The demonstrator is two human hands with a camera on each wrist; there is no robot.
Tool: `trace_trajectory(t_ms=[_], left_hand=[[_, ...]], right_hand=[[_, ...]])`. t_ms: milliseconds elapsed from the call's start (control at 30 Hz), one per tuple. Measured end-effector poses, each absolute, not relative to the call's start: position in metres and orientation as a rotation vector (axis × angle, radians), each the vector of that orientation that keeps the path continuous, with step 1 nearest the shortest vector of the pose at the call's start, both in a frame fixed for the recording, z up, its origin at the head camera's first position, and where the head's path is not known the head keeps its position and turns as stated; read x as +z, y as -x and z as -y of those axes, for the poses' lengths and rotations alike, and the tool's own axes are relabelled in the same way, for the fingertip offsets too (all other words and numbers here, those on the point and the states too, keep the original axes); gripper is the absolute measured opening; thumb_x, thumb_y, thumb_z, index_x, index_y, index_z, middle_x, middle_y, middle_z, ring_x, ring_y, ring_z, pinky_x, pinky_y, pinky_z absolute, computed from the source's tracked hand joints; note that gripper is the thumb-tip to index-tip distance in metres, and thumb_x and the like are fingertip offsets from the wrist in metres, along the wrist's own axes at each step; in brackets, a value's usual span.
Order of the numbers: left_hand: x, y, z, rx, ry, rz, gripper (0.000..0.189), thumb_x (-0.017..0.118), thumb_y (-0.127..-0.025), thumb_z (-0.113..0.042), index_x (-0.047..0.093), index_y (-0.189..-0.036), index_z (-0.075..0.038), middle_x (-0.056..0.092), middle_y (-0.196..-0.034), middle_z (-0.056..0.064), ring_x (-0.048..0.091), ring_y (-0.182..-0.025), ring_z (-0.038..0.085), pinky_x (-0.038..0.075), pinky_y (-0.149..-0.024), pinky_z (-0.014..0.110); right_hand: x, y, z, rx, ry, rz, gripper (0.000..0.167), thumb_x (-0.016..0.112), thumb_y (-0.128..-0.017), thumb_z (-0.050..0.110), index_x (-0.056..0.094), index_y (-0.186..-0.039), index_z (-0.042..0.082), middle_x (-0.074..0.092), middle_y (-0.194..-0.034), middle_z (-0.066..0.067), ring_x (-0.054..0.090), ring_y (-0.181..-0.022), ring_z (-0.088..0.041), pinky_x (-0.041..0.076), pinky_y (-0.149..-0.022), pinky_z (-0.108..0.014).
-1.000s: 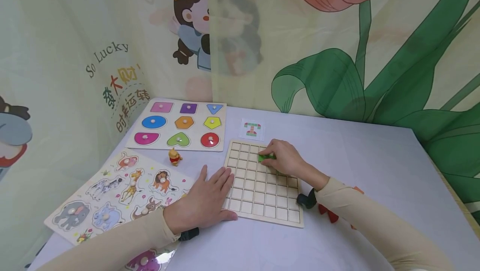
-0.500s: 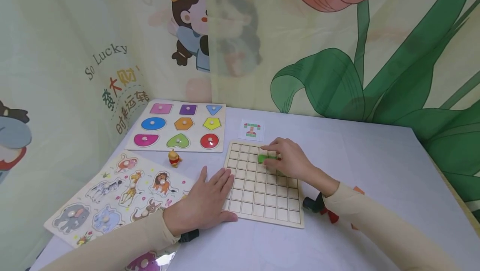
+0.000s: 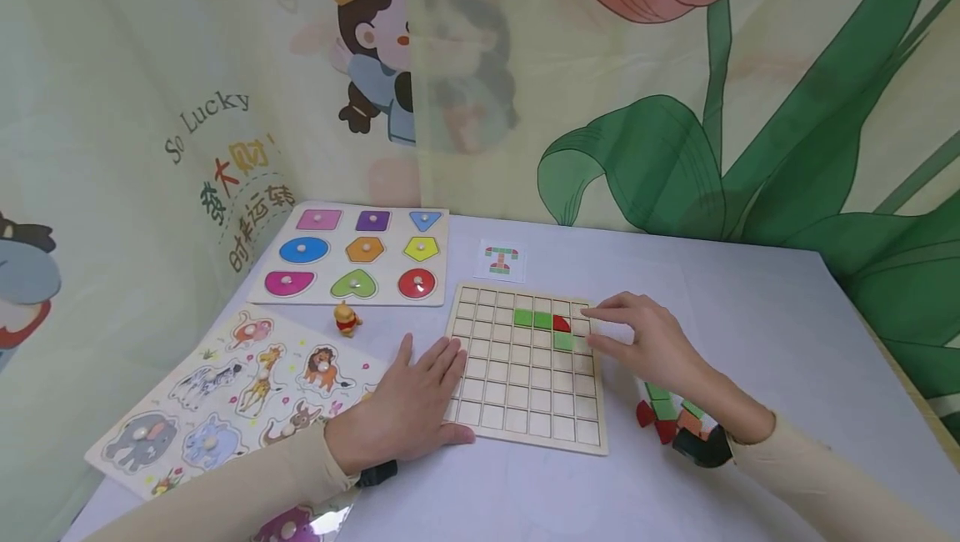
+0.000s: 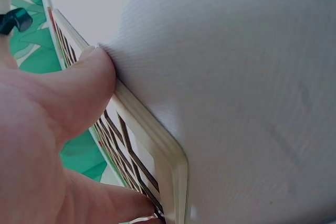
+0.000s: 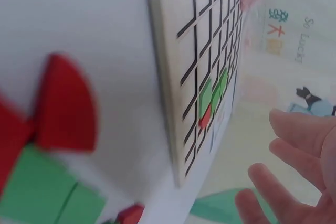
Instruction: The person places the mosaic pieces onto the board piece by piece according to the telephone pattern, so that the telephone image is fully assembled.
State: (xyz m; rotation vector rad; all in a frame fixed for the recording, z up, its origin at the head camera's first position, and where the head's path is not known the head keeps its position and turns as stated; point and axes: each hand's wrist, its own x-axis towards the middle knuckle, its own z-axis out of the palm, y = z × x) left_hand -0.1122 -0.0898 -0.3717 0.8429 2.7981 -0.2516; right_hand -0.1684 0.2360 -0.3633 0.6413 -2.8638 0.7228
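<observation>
A wooden grid board (image 3: pixel 510 396) lies on the table. Toward its far side sit several small tiles: green square tiles (image 3: pixel 542 320) in a row, a red quarter-round tile (image 3: pixel 561 323) at their right end, and another green tile (image 3: pixel 563 342) below the red one. My left hand (image 3: pixel 408 400) rests with spread fingers on the board's left edge; the left wrist view shows thumb and fingertips at the rim. Just off the board's right edge, my right hand (image 3: pixel 656 342) hovers with fingers extended, holding nothing. Under its wrist lies a loose pile of red, green and orange tiles (image 3: pixel 663 409).
A small card (image 3: pixel 502 259) with a T-shaped tile pattern lies behind the board. To the left are a shape puzzle (image 3: pixel 390 293), an animal puzzle (image 3: pixel 232 417) and a little bear figure (image 3: pixel 347 318). Printed curtains (image 3: pixel 480 175) stand behind the table.
My right hand has let go of the tiles on the board and moved right, uncovering the green and red tiles and the loose pile. The left hand stays in place.
</observation>
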Motion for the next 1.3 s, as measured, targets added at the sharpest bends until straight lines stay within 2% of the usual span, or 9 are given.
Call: trace_trajectory(t_ms=[200,367,500,800,1033,1300], left_hand=[[-0.371,0.111,0.091,-0.230,-0.824,-2.806,0.095,0.054,-0.093,-0.072,0.036,-0.159,-0.006,0.033,-0.168,0.010,0.029,-0.158,0.026,0.023,-0.124,0.063],[-0.372,0.111,0.092,-0.235,-0.823,-2.825,0.095,0.054,-0.092,-0.072,0.037,-0.158,-0.006,0.035,-0.168,0.011,0.031,-0.157,0.026,0.024,-0.123,0.062],[-0.373,0.111,0.093,-0.239,-0.830,-2.832,0.095,0.053,-0.093,-0.072,0.038,-0.158,-0.005,0.035,-0.167,0.012,0.032,-0.157,0.026,0.025,-0.123,0.062],[-0.373,0.111,0.095,-0.218,-0.836,-2.842,0.094,0.054,-0.093,-0.071,0.038,-0.157,-0.005,0.036,-0.166,0.013,0.033,-0.156,0.027,0.026,-0.122,0.063],[-0.373,0.112,0.095,-0.237,-0.845,-2.848,0.094,0.053,-0.093,-0.072,0.039,-0.157,-0.005,0.037,-0.166,0.013,0.033,-0.156,0.026,0.027,-0.122,0.062],[-0.373,0.112,0.095,-0.234,-0.850,-2.853,0.094,0.054,-0.093,-0.072,0.039,-0.157,-0.005,0.038,-0.166,0.013,0.034,-0.156,0.027,0.027,-0.122,0.062]], right_hand=[[-0.363,0.149,-0.268,0.667,-0.453,2.926,0.041,0.084,-0.085,0.017,0.075,-0.125,0.010,0.072,-0.114,-0.014,0.064,-0.106,-0.033,0.058,-0.071,-0.038],[-0.369,0.136,-0.291,0.619,-0.332,2.958,0.042,0.086,-0.083,0.018,0.076,-0.123,0.009,0.071,-0.111,-0.016,0.065,-0.101,-0.035,0.056,-0.067,-0.028],[-0.376,0.131,-0.306,0.606,-0.285,2.983,0.042,0.086,-0.082,0.017,0.076,-0.121,0.006,0.071,-0.107,-0.017,0.064,-0.091,-0.029,0.051,-0.059,-0.019],[-0.395,0.132,-0.314,0.613,-0.175,3.077,0.043,0.083,-0.085,0.021,0.073,-0.123,0.002,0.066,-0.094,-0.008,0.050,-0.076,-0.018,0.043,-0.050,-0.021],[-0.398,0.136,-0.308,0.560,-0.190,3.077,0.045,0.084,-0.084,0.021,0.073,-0.123,0.000,0.067,-0.094,-0.010,0.050,-0.074,-0.016,0.041,-0.051,-0.022],[-0.399,0.141,-0.297,0.533,-0.162,3.083,0.048,0.085,-0.082,0.021,0.073,-0.122,-0.001,0.066,-0.094,-0.013,0.053,-0.075,-0.018,0.045,-0.052,-0.022]])
